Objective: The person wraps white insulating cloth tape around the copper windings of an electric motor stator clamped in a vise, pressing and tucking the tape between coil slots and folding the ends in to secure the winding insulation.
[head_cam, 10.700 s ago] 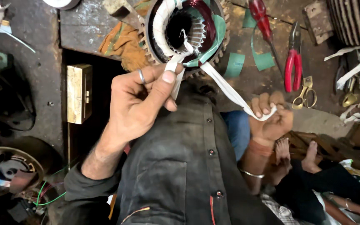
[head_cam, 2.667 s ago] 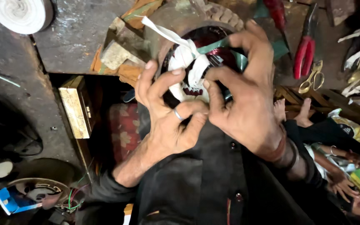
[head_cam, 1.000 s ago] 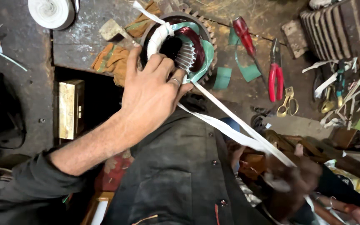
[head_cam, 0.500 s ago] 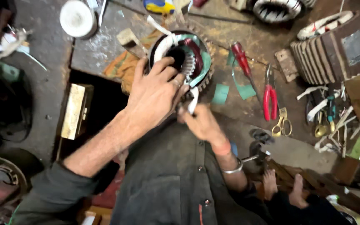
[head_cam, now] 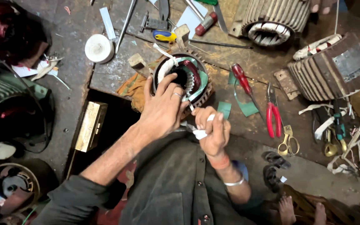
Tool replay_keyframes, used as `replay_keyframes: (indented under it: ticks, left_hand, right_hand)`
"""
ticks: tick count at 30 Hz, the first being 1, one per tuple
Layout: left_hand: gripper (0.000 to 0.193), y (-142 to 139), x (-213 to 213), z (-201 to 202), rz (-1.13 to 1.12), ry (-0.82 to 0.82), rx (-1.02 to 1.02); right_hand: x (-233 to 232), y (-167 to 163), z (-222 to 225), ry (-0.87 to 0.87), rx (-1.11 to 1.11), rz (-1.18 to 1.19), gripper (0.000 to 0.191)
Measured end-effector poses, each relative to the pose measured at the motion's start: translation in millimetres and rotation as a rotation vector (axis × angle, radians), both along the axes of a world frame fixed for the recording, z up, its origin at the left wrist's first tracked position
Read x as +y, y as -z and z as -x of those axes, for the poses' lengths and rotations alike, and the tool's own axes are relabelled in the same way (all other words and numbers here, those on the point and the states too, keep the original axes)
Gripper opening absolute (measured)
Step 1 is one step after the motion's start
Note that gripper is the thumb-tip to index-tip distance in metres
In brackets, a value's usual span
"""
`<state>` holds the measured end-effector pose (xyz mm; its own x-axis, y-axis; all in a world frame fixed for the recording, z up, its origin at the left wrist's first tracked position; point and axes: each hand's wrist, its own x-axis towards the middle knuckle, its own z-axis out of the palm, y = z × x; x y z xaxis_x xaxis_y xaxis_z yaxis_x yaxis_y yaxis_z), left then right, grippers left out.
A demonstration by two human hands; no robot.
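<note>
**Hands at the stator, tape pinched**

Nearest: dark shirt front and two forearms, a metal bangle point(head_cam: 234, 181) on the right wrist. Right hand point(head_cam: 213, 131) clenched around a bunched length of white cloth tape point(head_cam: 199, 133), thumb and fingers closed on it, just below the stator. Left hand point(head_cam: 163, 109) spread over the near rim of the motor stator point(head_cam: 184, 79), fingers curled on the windings, ring on one finger; grasping nothing separate, only pressing on the coil edge. Stator lying flat on the table point(head_cam: 113, 75), bore upward, red copper winding and green insulation paper showing inside, a strip of white tape wound round part of the coil.

Further right: red-handled pliers point(head_cam: 273, 113), scissors point(head_cam: 288, 141) just beside them, a red screwdriver point(head_cam: 242, 77) between pliers and stator. Left of the stator, a roll of white tape point(head_cam: 99, 48). Along the far edge: two ribbed stator housings point(head_cam: 271, 18), the right one tilted, plus a yellow-and-blue-handled tool point(head_cam: 164, 36).
</note>
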<state>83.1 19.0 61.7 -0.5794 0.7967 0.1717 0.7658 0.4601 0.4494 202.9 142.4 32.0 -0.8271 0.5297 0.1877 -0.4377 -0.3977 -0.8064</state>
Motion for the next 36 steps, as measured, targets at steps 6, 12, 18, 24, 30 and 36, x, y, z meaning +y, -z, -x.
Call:
replay_keyframes:
  ticks: [6, 12, 18, 24, 30, 36]
  left_hand:
    - [0.031, 2.3, 0.7, -0.2, -0.011, 0.003, 0.038]
    - [0.032, 3.0, 3.2, -1.4, 0.028, -0.014, 0.022]
    - [0.034, 0.4, 2.3, -3.8, 0.018, -0.001, 0.002]
    - [0.032, -2.5, -1.7, -6.4, -0.186, -0.007, -0.140]
    - [0.025, -4.9, -5.9, -2.6, -0.320, -0.017, -0.276]
    - [0.013, -16.6, 1.9, 14.2, -0.243, -0.086, -0.344]
  right_hand:
    - [-8.3, -6.2, -19.1, -0.047, -0.078, -0.085, 0.050]
    - [-14.1, -27.1, -28.1, -0.033, -0.115, -0.149, 0.047]
    - [-9.8, -5.0, -34.8, -0.053, -0.188, -0.006, 0.047]
    - [19.6, -2.1, -14.3, -0.060, -0.207, 0.621, 0.051]
    - [37.1, -15.2, 26.0, -0.029, -0.514, 0.235, 0.041]
    - [38.4, -17.0, 46.8, 0.015, -0.654, 0.048, 0.046]
